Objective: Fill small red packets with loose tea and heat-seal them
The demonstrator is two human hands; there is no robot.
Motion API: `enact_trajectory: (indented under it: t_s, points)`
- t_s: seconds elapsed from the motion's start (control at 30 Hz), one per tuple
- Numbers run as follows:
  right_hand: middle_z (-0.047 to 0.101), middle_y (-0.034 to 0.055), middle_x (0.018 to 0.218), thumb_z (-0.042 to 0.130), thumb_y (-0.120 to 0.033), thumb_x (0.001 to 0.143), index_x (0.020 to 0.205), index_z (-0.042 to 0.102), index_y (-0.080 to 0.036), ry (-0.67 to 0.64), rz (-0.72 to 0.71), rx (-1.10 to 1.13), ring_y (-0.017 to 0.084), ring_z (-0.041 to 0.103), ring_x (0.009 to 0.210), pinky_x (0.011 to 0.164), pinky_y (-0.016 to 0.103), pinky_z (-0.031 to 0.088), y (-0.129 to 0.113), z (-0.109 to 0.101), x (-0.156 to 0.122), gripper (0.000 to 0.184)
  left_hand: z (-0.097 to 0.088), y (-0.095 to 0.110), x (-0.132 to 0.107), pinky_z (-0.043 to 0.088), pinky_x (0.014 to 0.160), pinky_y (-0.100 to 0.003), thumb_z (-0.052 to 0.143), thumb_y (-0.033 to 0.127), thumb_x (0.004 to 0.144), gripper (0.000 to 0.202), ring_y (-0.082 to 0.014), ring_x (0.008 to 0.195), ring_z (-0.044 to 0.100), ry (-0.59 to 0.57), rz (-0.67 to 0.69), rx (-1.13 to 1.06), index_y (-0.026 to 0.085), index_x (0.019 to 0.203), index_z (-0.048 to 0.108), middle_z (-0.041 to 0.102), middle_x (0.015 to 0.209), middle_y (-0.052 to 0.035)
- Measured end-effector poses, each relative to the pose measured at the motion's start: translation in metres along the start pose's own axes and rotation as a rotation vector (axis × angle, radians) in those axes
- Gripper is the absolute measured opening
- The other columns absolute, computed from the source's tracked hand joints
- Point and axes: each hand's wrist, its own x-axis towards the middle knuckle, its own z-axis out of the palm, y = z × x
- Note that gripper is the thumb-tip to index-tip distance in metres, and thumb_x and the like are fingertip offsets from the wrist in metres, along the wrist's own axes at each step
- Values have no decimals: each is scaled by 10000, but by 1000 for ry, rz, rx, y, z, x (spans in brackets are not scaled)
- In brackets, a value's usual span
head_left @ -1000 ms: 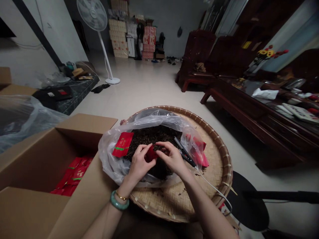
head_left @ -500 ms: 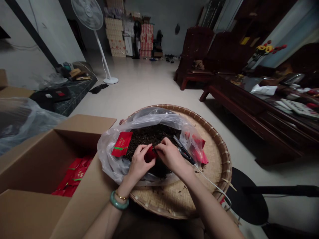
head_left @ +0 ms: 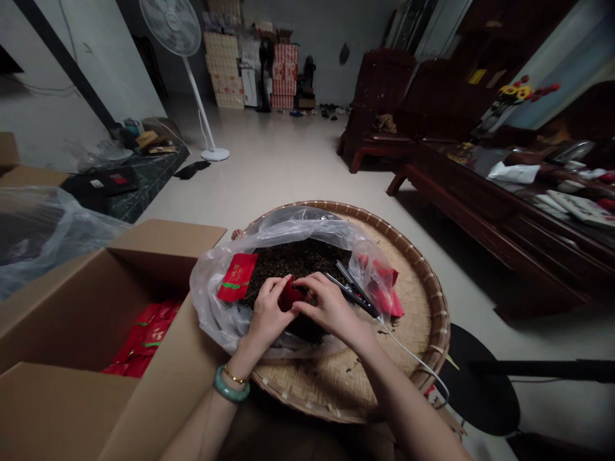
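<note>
Between my hands is a small red packet (head_left: 291, 294) over a clear plastic bag (head_left: 211, 301) of dark, dried tea leaves (head_left: 302, 259). My left hand (head_left: 270, 312) grips the packet's left side, thumb and fingers closed round it. On the other side, my right hand (head_left: 328, 305) has its thumb and fingertips on the packet's right edge and top. What the packet contains is hidden. To the left, a red packet with gold print and a green stripe (head_left: 237, 276) lies on the bag. A black flat-iron-like clamp (head_left: 353, 291) with a white cord rests at right.
The bag sits on a round woven bamboo tray (head_left: 408, 282). Red wrappers (head_left: 389, 298) lie at its right. An open cardboard box (head_left: 168, 237) at left holds several red packets (head_left: 144, 339). A black round base (head_left: 480, 378) stands on the floor at right.
My right hand's fingers have gone from a pinch above the packet's mouth to holding its right edge, thumb lower. The packet stands slightly more upright. The left hand keeps its hold.
</note>
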Motion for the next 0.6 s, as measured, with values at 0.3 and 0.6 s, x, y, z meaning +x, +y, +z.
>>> enact_trajectory:
  t_s: [0.3, 0.6]
  points:
    - [672, 54, 977, 530, -101, 826, 1098, 609, -223, 96, -163, -11, 179, 595, 879, 795, 331, 487, -3, 11, 2, 308, 0, 0, -2, 510, 829, -351, 622, 175, 718, 499, -209, 929, 569, 15, 11, 27, 187, 1208, 526, 538, 1009, -72]
    - [566, 122, 1205, 500, -179, 838, 1316, 422, -196, 145, -176, -65, 210, 569, 1009, 885, 388, 463, -5, 11, -7, 485, -4, 1, -2, 515, 807, -353, 614, 242, 745, 545, -217, 930, 568, 19, 11, 17, 192, 1271, 481, 532, 1022, -80]
